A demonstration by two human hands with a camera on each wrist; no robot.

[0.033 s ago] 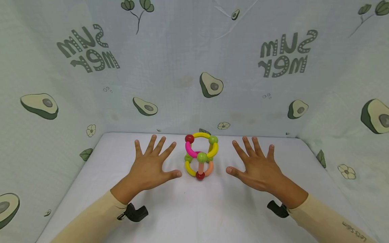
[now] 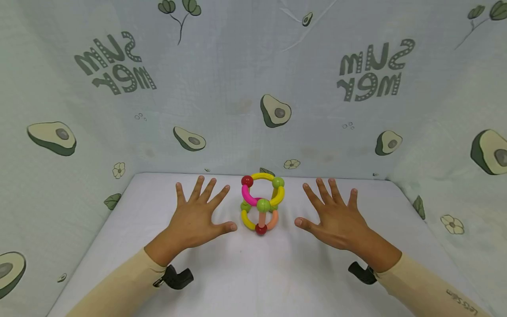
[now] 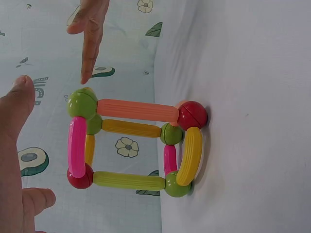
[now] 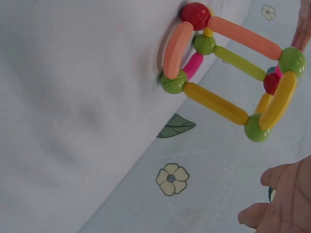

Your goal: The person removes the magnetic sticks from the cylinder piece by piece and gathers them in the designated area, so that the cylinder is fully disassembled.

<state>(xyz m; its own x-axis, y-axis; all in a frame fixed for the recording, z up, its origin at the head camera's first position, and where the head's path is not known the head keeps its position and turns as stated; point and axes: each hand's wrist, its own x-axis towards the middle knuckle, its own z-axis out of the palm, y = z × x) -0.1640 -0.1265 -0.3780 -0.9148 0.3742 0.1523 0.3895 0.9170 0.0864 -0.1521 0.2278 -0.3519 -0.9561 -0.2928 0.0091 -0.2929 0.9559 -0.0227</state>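
Observation:
A cage-like structure of magnetic balls and rods [image 2: 263,205] stands on the white tabletop between my two hands. Red and green balls form its corners, joined by straight rods and curved yellow, pink and orange ones. My left hand [image 2: 195,220] is held to its left, fingers spread and straight, holding nothing. To its right, my right hand [image 2: 336,219] is spread the same way and also holds nothing. In the left wrist view the structure [image 3: 131,180] shows its upright rods and its lower balls resting on the table. Neither hand touches it.
The white tabletop [image 2: 245,281] reaches back to a hanging cloth [image 2: 222,97] printed with avocados, flowers and lettering, which also runs along both sides. A black wrist mount [image 2: 178,278] sits under the left sleeve, another black mount [image 2: 362,273] under the right.

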